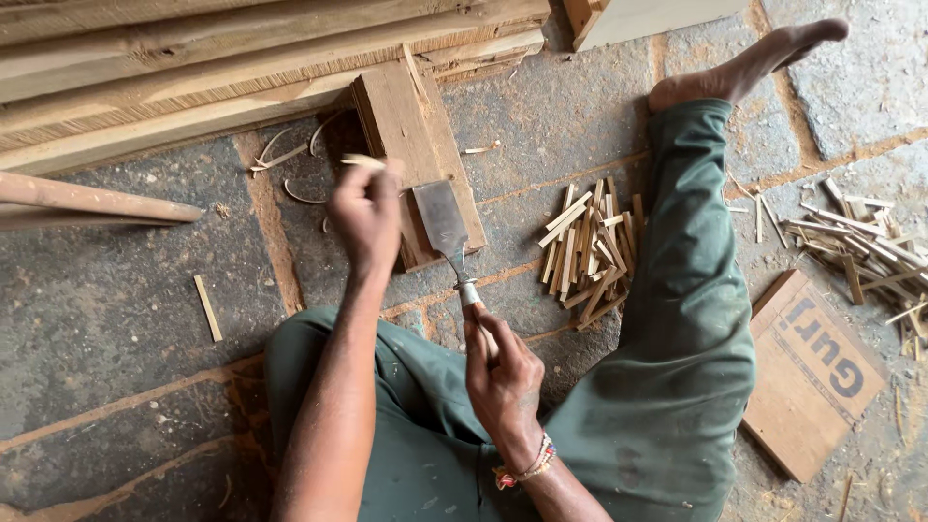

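While the right hand (503, 372) wraps its fingers tight round the chisel (447, 232) handle, blade flat over the wood block (411, 126) at twelve o'clock, the left hand (365, 208) pinches a thin wood sliver (362, 160) upright there for splitting.

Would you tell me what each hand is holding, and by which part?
Right hand grips the chisel by its handle; left hand pinches a thin wood sliver near one end.

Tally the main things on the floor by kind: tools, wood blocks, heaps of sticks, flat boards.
Chisel, in the right hand: 1
Wood block under the blade: 1
Heaps of sticks: 2, one by the knee, one farther right
Flat board: 1
Total: 5
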`<move>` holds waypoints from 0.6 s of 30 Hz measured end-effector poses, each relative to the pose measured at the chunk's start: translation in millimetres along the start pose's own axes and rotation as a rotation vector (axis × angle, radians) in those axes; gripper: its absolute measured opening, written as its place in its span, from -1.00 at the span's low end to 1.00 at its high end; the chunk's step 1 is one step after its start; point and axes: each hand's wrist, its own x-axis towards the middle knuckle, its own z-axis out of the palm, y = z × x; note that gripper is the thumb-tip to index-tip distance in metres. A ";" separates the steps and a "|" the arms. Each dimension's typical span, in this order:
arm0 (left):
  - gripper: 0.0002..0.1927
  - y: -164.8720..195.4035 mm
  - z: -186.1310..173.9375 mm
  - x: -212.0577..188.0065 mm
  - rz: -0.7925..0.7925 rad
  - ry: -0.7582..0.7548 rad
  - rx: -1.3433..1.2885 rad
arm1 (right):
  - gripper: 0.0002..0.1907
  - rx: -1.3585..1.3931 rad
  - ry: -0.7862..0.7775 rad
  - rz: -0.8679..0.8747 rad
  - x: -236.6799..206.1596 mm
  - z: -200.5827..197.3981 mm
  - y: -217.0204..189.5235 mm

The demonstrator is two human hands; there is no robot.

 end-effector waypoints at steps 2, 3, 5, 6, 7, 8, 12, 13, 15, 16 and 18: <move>-0.65 1.8 -20.2 7.2 0.046 0.174 -0.055 | -0.81 0.035 -0.007 0.084 0.5 -3.6 5.1; -0.35 4.2 -32.5 8.7 0.090 0.249 -0.018 | -0.80 0.060 0.005 0.085 -0.5 -6.4 7.2; -0.47 12.9 -48.1 7.8 0.135 0.295 0.109 | -0.77 0.111 0.019 0.085 -2.2 -12.4 10.7; -0.53 18.3 -52.0 4.4 0.153 0.320 0.175 | -0.77 0.087 0.042 0.084 -3.1 -15.3 11.9; -0.75 24.5 -50.3 -2.2 0.103 0.198 0.165 | -0.77 0.062 0.062 0.083 -4.3 -18.5 13.1; -0.87 30.9 -44.4 -9.4 0.054 0.077 0.153 | -0.77 0.038 0.084 0.080 -4.4 -20.6 14.1; -0.73 48.1 -9.9 -39.3 -0.148 -0.314 0.291 | -0.78 0.025 0.115 0.089 -1.3 -22.1 18.1; -0.72 49.0 -4.1 -41.1 -0.123 -0.323 0.307 | -0.78 0.021 0.110 0.126 -0.5 -21.5 19.0; -0.71 49.2 2.5 -41.2 -0.082 -0.344 0.344 | -0.77 0.015 0.102 0.149 0.5 -20.4 20.8; -0.74 48.6 2.6 -39.7 -0.094 -0.333 0.336 | -0.77 0.016 0.106 0.131 0.7 -19.7 21.4; -0.79 47.6 -0.5 -36.3 -0.110 -0.311 0.318 | -0.78 0.028 0.117 0.089 1.3 -18.5 23.1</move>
